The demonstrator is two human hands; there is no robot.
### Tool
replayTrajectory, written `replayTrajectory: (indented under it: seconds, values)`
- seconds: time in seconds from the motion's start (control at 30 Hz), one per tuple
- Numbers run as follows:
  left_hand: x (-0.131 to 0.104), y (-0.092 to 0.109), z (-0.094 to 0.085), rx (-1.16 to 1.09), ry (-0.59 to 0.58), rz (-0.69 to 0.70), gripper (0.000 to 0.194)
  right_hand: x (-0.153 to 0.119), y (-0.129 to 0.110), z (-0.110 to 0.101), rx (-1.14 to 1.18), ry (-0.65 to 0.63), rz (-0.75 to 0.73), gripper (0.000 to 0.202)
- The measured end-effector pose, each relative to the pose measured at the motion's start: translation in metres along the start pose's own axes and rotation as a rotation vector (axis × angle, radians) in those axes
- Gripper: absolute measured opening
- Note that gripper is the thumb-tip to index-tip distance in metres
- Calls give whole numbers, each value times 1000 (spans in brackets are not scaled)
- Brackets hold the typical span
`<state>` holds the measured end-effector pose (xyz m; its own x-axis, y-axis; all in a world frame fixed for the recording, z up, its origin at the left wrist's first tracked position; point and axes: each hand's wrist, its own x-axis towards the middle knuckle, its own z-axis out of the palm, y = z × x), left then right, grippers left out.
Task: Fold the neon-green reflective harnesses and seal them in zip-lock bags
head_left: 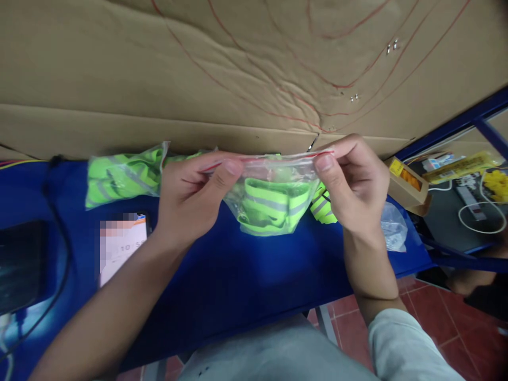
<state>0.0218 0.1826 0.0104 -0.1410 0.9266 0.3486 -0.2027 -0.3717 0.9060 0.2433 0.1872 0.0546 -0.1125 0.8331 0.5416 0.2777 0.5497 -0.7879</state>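
Observation:
A clear plastic bag (pixel 273 203) with a red strip along its top edge hangs between my two hands. Inside it lies a folded neon green band with grey stripes. My left hand (pixel 194 193) pinches the bag's left top corner between thumb and fingers. At the right top corner, my right hand (pixel 353 182) pinches the same edge. Another bag of green striped material (pixel 123 177) lies on the blue table (pixel 254 286) to the left. Some loose-looking green striped material (pixel 323 206) shows beside my right hand, partly hidden.
A phone (pixel 123 243) and a dark device (pixel 21 267) with a black cable lie at left. An empty-looking clear bag (pixel 392 227) and a small cardboard box (pixel 407 185) are at right. Brown cardboard (pixel 198 69) stands behind. Someone's arm (pixel 472 280) shows far right.

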Motion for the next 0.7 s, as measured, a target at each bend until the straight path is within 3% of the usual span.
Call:
replayTrajectory:
  seconds: [0.07,0.13,0.23,0.37,0.53,0.7]
  values:
    - [-2,3,3,60,-11,107,15,1,-1,-1,26,-103,24,17]
    - [-3,6,5,109,-26,113,17,0,-3,-1,19,-140,13,19]
    - [-3,8,4,79,-69,70,18,-2,-5,0,-4,-92,-36,14]
    - [-2,-2,3,-72,-157,10,33,-4,-7,-1,-19,-35,-84,6]
    - [-6,-17,7,-57,-159,-65,14,-1,-7,-8,-115,-233,-85,11]
    - [-7,-25,9,-27,-108,-81,9,3,-1,-8,-268,-304,-151,14]
